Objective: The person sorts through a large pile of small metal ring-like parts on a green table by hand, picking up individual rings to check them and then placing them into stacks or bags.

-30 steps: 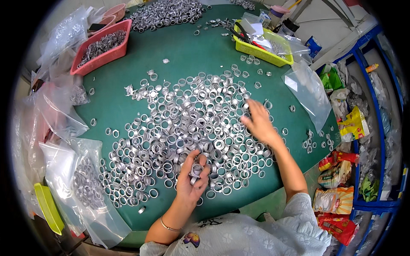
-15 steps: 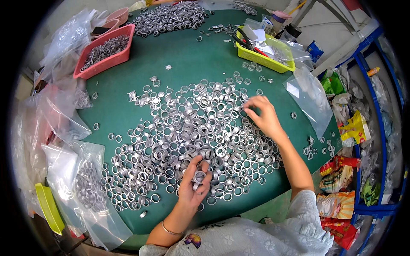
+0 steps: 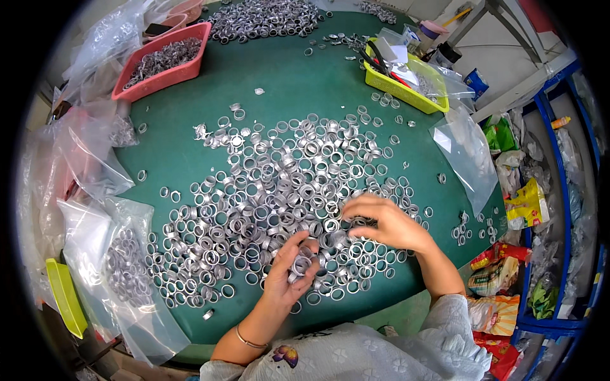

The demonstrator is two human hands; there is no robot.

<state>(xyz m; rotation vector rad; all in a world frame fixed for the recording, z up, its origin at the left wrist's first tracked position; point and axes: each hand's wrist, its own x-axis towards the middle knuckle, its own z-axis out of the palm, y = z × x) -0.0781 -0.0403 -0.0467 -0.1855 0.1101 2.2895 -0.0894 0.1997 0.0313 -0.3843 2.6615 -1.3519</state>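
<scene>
A wide heap of silvery metal rings (image 3: 254, 184) lies spread over the green table in front of me. My left hand (image 3: 291, 270) is at the heap's near edge, palm up, its fingers curled round a few metal rings (image 3: 301, 261). Just to the right, my right hand (image 3: 384, 222) hovers low over the heap, palm down. Its thumb and fingers are bent but apart, and I see nothing held between them.
A red basket (image 3: 162, 60) of small metal parts stands far left; a yellow-green basket (image 3: 406, 82) with pliers stands far right. Another metal heap (image 3: 264, 22) lies at the back. Plastic bags (image 3: 130, 267) line the left edge. Blue shelving (image 3: 554, 140) stands at right.
My right hand has come from the heap's far right side nearer to my left hand. The left hand keeps its rings in nearly the same place. The view has shifted slightly.
</scene>
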